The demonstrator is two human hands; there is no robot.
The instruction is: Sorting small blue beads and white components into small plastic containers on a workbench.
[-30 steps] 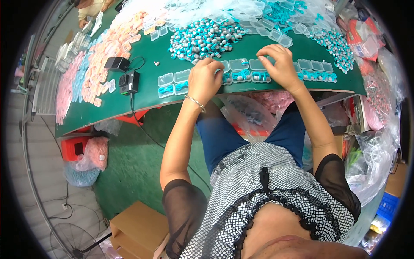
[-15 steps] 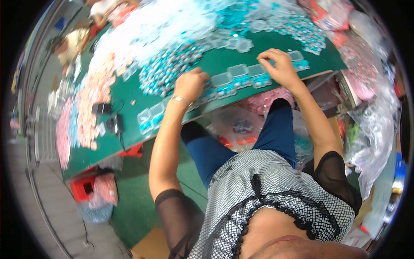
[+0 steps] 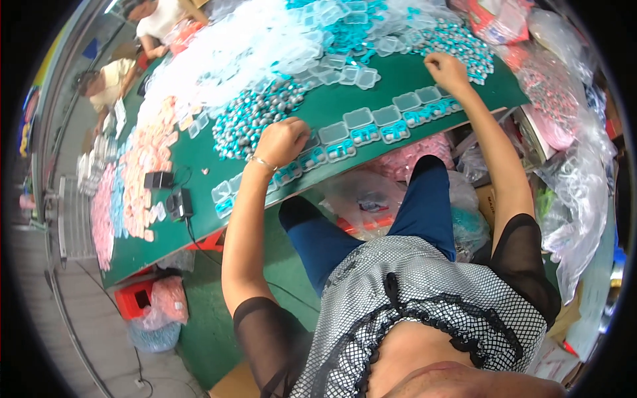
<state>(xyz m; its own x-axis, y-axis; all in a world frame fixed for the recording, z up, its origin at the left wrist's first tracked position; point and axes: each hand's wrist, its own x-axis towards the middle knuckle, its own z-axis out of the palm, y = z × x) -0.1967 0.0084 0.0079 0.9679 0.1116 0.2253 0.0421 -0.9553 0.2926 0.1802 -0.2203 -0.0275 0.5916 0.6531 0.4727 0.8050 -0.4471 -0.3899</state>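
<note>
A row of small clear plastic boxes [image 3: 361, 134] runs along the near edge of the green table, lids raised, with teal and silver pieces inside. Over the left part of this row is my left hand [image 3: 282, 141], its fingers curled together; what they hold, if anything, is hidden. Just beyond it lies a heap of silver-and-teal pieces [image 3: 255, 116]. My right hand [image 3: 448, 71] is raised at the near side of another heap of such pieces [image 3: 458, 43], fingers bent and pressed together; I cannot make out anything in them.
Piles of clear plastic boxes [image 3: 225, 63] cover the far side, beside teal parts [image 3: 348, 33]. Peach pieces [image 3: 149, 156] and a black device [image 3: 178, 202] with a cord lie left. Two people sit at the far left. Plastic bags [image 3: 557, 93] crowd the right.
My right hand has moved away from the box row, up and right to the right-hand heap. My left hand has shifted slightly left and down. The view has shifted a little.
</note>
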